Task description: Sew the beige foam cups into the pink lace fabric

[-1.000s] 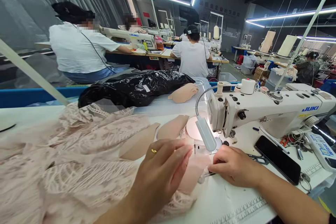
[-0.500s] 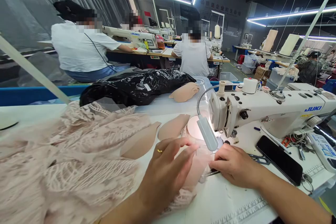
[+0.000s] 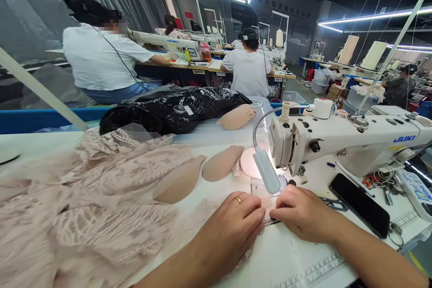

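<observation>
My left hand (image 3: 232, 222), with a gold ring, is closed on sheer pale-pink fabric (image 3: 267, 203) in front of the sewing machine (image 3: 344, 139). Its fingertips are bent down onto the cloth. Close by on the right, my right hand (image 3: 303, 213) has curled fingers pinching the same fabric's edge near the needle area. A lamp head (image 3: 266, 172) on a bent metal neck hides part of the stitching spot. Behind it lies a lit round pale piece (image 3: 249, 162). Two beige bra cups (image 3: 222, 163) lie left of the machine.
Heaped lace fabric (image 3: 111, 216) covers the left of the table. A black plastic bag (image 3: 182, 108) and another beige cup (image 3: 236, 116) lie behind. Right of my hands are a phone (image 3: 359, 204), scissors (image 3: 334, 204) and keys (image 3: 394, 234). Co-workers sit at machines beyond.
My left hand has come down and right, toward my right hand, its raised fingers now pressed onto the fabric. The cloth under it has shifted; my right hand stays nearly in place.
</observation>
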### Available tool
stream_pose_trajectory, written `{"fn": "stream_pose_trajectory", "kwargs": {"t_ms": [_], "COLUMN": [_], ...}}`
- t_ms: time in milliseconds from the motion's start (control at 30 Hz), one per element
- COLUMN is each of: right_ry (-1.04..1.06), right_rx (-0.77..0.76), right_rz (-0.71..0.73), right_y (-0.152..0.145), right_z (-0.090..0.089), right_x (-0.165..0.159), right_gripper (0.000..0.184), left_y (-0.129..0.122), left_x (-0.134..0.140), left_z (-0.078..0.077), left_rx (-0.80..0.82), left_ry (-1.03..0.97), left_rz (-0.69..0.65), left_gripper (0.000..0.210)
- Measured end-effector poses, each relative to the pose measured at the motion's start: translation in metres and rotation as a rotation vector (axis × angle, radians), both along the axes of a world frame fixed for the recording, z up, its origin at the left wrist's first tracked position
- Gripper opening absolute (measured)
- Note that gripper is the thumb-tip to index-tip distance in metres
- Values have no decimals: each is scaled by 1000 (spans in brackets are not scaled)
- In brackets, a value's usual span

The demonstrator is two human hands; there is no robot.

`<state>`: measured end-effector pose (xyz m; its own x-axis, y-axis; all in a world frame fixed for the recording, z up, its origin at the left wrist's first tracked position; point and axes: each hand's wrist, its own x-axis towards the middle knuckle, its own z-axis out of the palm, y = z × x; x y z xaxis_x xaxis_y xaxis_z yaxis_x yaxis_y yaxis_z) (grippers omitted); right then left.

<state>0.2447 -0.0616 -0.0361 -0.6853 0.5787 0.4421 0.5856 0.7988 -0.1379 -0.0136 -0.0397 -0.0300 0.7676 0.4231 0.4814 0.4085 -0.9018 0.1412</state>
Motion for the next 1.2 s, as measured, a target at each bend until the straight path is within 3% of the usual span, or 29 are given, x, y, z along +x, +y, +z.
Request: {"fn": "stream_pose_trajectory", "kwargs": {"t_ms": [300, 733, 867, 1100, 1200], "right_ry": [5, 47, 20, 9, 14], "right_rx": [-57, -107, -94, -100, -79], "right_rz": [-6, -62, -128, -214, -238], "right_y": [0, 1, 4, 9, 11], "right_z": [3, 3, -2, -10, -12], "right_x": [1, 0, -1, 1, 1], "right_gripper": [25, 29, 30, 26, 27], "left_y": [-1, 1, 10, 38, 50], "left_x": [0, 3, 5, 14, 15], "left_z": [-3, -11, -15, -2, -4], "left_rx": [-54, -62, -73, -26, -22], "left_ry": [47, -121, -143, -102, -95], "left_rz": [27, 24, -2, -130, -162], "left_gripper": [22, 25, 28, 25, 24]}}
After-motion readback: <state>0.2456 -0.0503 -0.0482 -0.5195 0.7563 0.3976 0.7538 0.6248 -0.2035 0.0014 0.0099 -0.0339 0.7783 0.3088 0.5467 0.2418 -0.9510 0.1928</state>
